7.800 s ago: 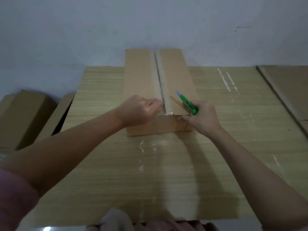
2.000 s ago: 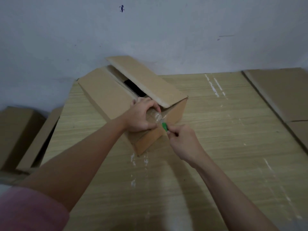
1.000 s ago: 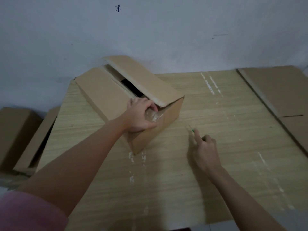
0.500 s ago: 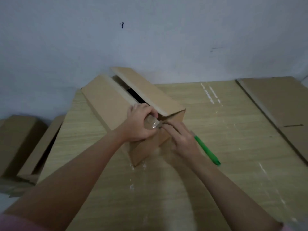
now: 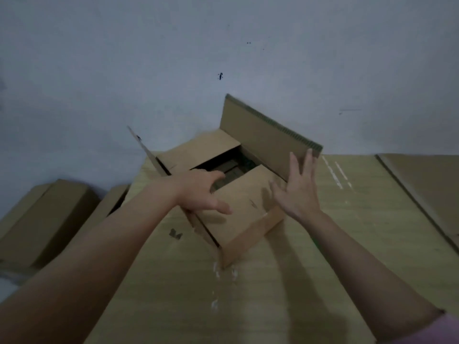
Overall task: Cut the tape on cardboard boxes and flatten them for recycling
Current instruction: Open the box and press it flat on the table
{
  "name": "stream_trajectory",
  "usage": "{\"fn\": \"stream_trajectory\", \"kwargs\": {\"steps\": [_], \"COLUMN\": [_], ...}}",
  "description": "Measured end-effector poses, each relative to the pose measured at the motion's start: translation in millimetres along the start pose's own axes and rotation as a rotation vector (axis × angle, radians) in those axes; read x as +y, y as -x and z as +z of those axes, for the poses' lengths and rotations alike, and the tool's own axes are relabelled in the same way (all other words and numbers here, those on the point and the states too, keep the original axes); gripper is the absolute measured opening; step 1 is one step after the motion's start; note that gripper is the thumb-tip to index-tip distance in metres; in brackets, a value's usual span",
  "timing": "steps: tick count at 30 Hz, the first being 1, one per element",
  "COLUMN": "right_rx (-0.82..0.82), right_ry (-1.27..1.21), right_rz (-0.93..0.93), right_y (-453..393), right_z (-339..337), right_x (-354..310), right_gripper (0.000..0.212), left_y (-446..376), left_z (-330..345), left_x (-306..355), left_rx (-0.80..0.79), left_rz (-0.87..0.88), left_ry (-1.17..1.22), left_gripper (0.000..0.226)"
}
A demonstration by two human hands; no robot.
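Both hands (fingers spread) [image 5: 198, 192] [image 5: 296, 189] flank the open box [image 5: 238, 207] between them.

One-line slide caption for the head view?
Both hands spread the flaps of an opened cardboard box on the wooden table.

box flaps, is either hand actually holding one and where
Neither grips. The right hand lies open against the raised long flap near its free edge; the left hand spreads open over the box.

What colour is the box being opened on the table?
Plain brown cardboard, no print seen. The box shows best in the head view, the only one given.
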State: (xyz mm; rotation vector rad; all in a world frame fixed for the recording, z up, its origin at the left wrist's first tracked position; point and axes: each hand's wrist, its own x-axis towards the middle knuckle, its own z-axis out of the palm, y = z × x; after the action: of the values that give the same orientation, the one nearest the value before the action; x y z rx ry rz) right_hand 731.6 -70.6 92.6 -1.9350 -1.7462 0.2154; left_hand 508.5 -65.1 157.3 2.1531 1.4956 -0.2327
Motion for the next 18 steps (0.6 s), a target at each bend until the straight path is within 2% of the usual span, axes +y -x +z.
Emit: {"fn": "stream_trajectory", "kwargs": {"steps": [2, 3, 4, 6, 7, 9, 11, 14, 16, 18], "right_rx": [-0.053, -0.076, -0.087, -0.088, -0.095, -0.135, -0.199, -0.24, -0.254, -0.29], "right_ry": [0.055, 0.08, 0.104, 0.144, 0.164, 0.2, 0.216, 0.175, 0.098, 0.057], "right_rz": [0.009, 0.007, 0.002, -0.002, 0.004, 0.026, 0.054, 0.078, 0.1, 0.114], "right_y": [-3, -4, -4, -6, -8, -12, -17, -25, -26, -21], "right_z": [1, 2, 4, 4, 3, -1, -9, -22, -27, -26], "right_x": [-1, -1, 0, 4, 7, 13, 16, 10, 1, -10], "right_gripper": [0.087, 0.089, 0.09, 0.09, 0.09, 0.092, 0.093, 0.09, 0.089, 0.089], "left_y": [-1, -2, -4, -4, -3, -2, -3, -2, 3, 10], "left_z": [14, 26, 41, 74, 86, 102, 107, 104, 103, 102], "left_x": [-10, -16, -22, -33, -35, -33, -30, -23, -15, -5], "left_rx": [-0.045, -0.031, 0.051, 0.352, 0.474, 0.608, 0.66, 0.637, 0.589, 0.614], "left_rz": [-0.08, -0.095, -0.091, -0.071, -0.074, -0.117, -0.151, -0.123, -0.041, 0.118], "left_ry": [0.162, 0.135, 0.045, -0.056, -0.029, 0.104, 0.223, 0.402, 0.606, 0.714], "left_gripper": [0.099, 0.098, 0.095, 0.096, 0.1, 0.105, 0.1, 0.068, 0.053, 0.05]}}
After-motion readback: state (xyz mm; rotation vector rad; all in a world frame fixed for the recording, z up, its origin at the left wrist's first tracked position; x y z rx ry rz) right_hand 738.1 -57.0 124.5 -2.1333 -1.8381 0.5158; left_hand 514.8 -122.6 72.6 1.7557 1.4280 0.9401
